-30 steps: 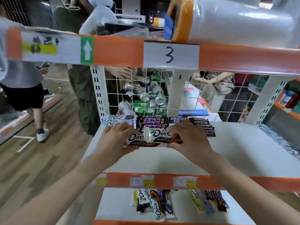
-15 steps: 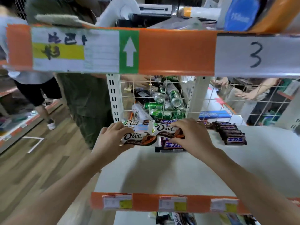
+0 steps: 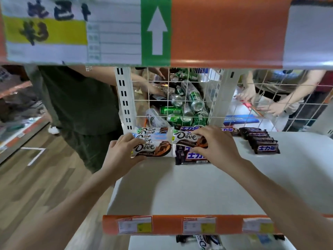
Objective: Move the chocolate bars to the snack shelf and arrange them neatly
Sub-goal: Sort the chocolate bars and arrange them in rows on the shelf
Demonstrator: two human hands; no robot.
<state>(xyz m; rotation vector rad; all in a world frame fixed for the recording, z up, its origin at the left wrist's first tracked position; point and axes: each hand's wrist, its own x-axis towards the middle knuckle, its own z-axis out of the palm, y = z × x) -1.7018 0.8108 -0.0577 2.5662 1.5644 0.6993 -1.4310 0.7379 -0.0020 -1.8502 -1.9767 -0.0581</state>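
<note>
Left hand: the left hand reaches in from the lower left, fingers curled over the left end of a Dove bar, thumb beneath it.
Right hand: the right hand comes in from the lower right, fingers curled over the right end of a second Dove bar, thumb under it.
Shelf: the white shelf fills the centre of the frame; its orange front edge carries price tags.
Behind: a wire grid closes the back, with green and silver cans piled beyond it.
Neighbours: stacked Dove bars lie at the back left; a dark bar lies just under the right hand; a row of dark bars sits further right, well apart from both hands.
Held bars: both sit centre frame, end to end, the right one slightly higher and further back.
</note>
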